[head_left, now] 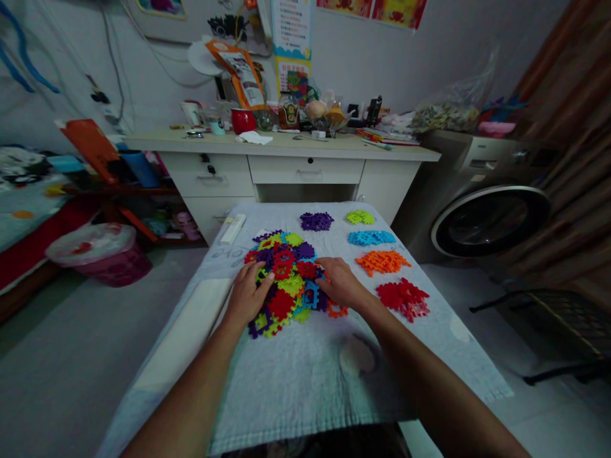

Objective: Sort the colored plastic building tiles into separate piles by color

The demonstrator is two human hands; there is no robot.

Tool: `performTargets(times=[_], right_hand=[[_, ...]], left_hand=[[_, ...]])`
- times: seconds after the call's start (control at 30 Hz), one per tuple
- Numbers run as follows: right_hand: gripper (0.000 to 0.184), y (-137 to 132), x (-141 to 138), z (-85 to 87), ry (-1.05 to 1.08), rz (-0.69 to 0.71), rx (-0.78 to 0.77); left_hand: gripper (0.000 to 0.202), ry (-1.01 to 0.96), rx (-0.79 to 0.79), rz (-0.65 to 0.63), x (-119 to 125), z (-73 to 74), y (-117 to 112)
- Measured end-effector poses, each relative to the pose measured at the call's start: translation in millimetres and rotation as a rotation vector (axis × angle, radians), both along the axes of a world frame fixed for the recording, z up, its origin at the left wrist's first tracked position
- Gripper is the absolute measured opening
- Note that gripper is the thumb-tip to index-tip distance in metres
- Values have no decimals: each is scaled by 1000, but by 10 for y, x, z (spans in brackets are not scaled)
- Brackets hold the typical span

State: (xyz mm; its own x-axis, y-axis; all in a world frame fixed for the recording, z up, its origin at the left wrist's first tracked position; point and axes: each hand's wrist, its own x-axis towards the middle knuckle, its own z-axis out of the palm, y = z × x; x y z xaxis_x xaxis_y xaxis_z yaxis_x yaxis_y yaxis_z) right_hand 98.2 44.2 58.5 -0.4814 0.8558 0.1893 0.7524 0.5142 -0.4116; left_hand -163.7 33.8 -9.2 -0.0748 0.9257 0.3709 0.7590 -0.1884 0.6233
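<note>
A mixed pile of notched plastic building pieces [289, 270] in red, purple, yellow-green, blue and orange lies on the cloth-covered table [296, 375]. On the pile's left side rests my left hand [249, 291], thumb and fingers apart, touching the pieces. My right hand [340, 281] is at the pile's right edge with its thumb and fingers spread; an orange piece shows beside its fingertips. Sorted by colour, separate heaps sit to the right: purple pieces [316, 221], yellow-green pieces [359, 217], blue pieces [371, 238], orange pieces [382, 261] and red pieces [403, 298].
A white strip-shaped object [233, 229] lies at the table's far left. Behind stands a white desk [305, 170] crowded with jars, bags and papers. A washing machine [477, 191] is at the right, a pink bin [107, 261] on the left floor, a dark metal rack [548, 318] at the lower right.
</note>
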Motion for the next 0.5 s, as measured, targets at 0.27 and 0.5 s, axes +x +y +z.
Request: performTargets(times=[0.27,0.5], right_hand=[[50,290,-235,45,-73,43,-109],[49,154,116,59,109,-14,-18]], left_hand=[[51,-17,1,-17,-5,16,-6],[51,-5,8,-19,2,20,-22]])
